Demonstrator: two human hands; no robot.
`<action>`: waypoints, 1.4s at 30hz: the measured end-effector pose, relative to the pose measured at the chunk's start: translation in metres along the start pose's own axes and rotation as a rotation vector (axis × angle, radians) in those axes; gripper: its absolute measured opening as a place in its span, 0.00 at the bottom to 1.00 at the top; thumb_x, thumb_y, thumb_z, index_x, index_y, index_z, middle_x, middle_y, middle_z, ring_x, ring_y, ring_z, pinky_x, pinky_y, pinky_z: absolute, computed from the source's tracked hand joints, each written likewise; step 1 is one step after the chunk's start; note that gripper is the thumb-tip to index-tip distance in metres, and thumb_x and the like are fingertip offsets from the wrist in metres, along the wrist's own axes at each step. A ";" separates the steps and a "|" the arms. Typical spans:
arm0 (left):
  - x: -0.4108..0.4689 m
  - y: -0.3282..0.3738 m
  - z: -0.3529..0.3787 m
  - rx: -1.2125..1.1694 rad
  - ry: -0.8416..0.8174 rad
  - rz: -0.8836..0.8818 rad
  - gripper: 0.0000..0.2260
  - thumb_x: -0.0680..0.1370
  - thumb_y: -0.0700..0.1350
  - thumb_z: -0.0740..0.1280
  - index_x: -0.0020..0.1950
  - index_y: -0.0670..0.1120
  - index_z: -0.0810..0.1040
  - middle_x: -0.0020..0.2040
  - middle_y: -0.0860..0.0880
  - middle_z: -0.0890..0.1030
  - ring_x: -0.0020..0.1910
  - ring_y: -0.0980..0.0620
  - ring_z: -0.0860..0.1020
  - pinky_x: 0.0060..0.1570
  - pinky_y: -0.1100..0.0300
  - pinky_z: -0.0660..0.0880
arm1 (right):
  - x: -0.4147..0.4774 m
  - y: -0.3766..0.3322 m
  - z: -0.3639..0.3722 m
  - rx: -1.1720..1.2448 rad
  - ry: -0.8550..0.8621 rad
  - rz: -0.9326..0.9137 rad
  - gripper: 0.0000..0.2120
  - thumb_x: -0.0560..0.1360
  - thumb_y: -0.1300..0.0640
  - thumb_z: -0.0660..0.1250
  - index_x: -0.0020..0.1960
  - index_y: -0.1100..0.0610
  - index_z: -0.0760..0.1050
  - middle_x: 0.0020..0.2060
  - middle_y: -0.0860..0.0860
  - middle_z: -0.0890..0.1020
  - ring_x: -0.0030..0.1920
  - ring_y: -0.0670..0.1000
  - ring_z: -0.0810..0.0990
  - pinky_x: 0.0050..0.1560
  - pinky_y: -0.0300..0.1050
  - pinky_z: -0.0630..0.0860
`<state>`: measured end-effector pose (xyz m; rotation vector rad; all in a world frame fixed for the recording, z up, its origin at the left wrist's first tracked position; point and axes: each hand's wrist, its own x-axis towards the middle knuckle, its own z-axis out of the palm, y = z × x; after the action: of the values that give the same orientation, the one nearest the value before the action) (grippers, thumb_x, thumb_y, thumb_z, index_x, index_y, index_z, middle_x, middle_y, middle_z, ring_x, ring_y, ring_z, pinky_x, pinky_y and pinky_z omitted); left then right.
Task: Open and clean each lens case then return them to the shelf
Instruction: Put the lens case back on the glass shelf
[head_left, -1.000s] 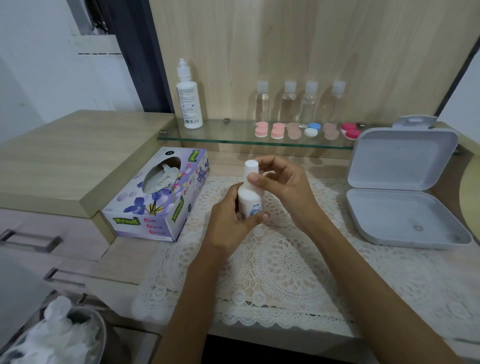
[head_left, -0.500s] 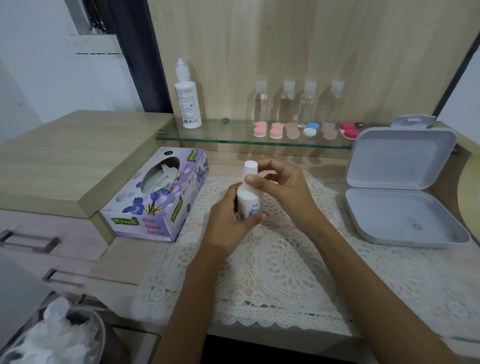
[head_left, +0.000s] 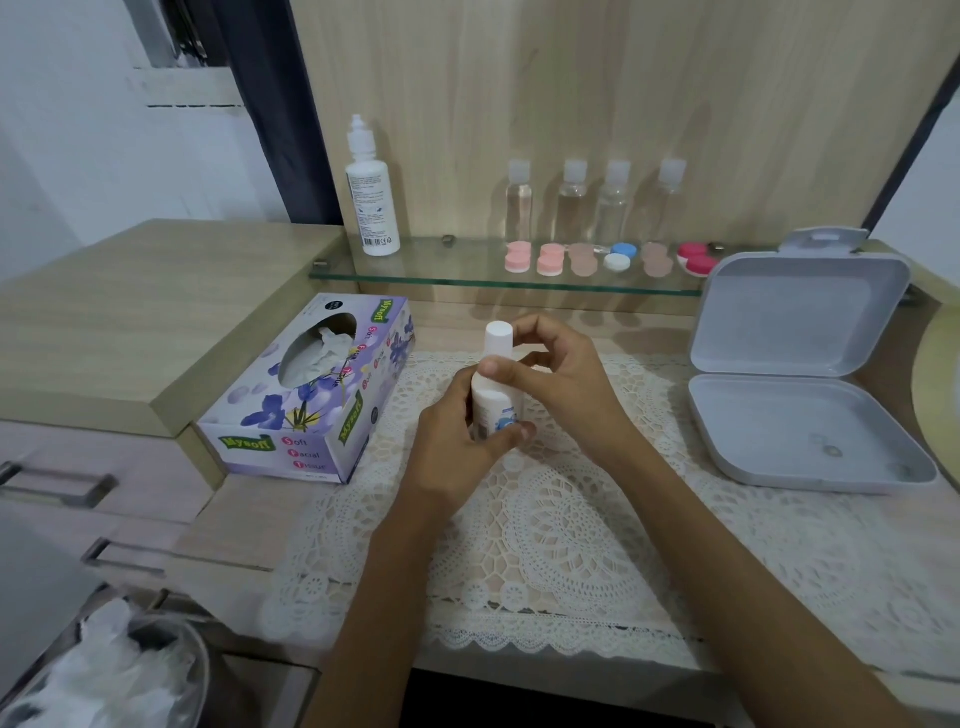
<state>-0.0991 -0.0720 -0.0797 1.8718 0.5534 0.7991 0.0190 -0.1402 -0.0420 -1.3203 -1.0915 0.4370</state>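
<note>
Centrally, over the lace mat, both hands meet on a small white bottle, which is held upright. The left hand wraps its fingers round the lower body, and the right hand pinches the neck just under the cap with thumb and fingertips. Hands and bottle sit just in front of the glass shelf without covering it. Lens cases lie in a row on that shelf (pink, beige, blue-and-white, red), just before four clear bottles. A tall white bottle stands at the shelf's left end. Tissue box left of the mat, white tissue showing in its oval slot. Grey hinged box at right, lid up, with a faint mark on its floor too small to identify. Bin bottom left, blurred, holding crumpled white tissue.
</note>
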 end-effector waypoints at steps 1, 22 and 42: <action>0.000 0.000 0.000 -0.001 0.000 -0.002 0.25 0.69 0.44 0.76 0.60 0.59 0.69 0.51 0.58 0.80 0.49 0.61 0.79 0.49 0.66 0.77 | 0.000 0.000 0.000 0.004 -0.012 -0.001 0.14 0.68 0.54 0.75 0.51 0.58 0.77 0.48 0.51 0.81 0.50 0.48 0.78 0.54 0.50 0.74; 0.001 -0.008 0.001 0.063 0.069 0.058 0.27 0.68 0.47 0.77 0.65 0.49 0.71 0.58 0.51 0.75 0.56 0.54 0.76 0.54 0.62 0.75 | 0.004 0.032 -0.011 -0.441 0.091 0.064 0.16 0.82 0.49 0.56 0.64 0.54 0.75 0.60 0.50 0.78 0.61 0.48 0.74 0.61 0.45 0.68; 0.014 0.001 -0.006 0.172 0.328 0.023 0.29 0.66 0.43 0.79 0.64 0.46 0.73 0.52 0.58 0.75 0.51 0.57 0.75 0.44 0.74 0.69 | -0.004 0.057 -0.008 -1.184 -0.211 0.228 0.29 0.82 0.42 0.42 0.78 0.56 0.46 0.77 0.53 0.48 0.77 0.51 0.44 0.75 0.54 0.39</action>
<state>-0.0940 -0.0588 -0.0726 1.9159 0.8281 1.1134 0.0410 -0.1326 -0.0943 -2.4901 -1.4464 0.0474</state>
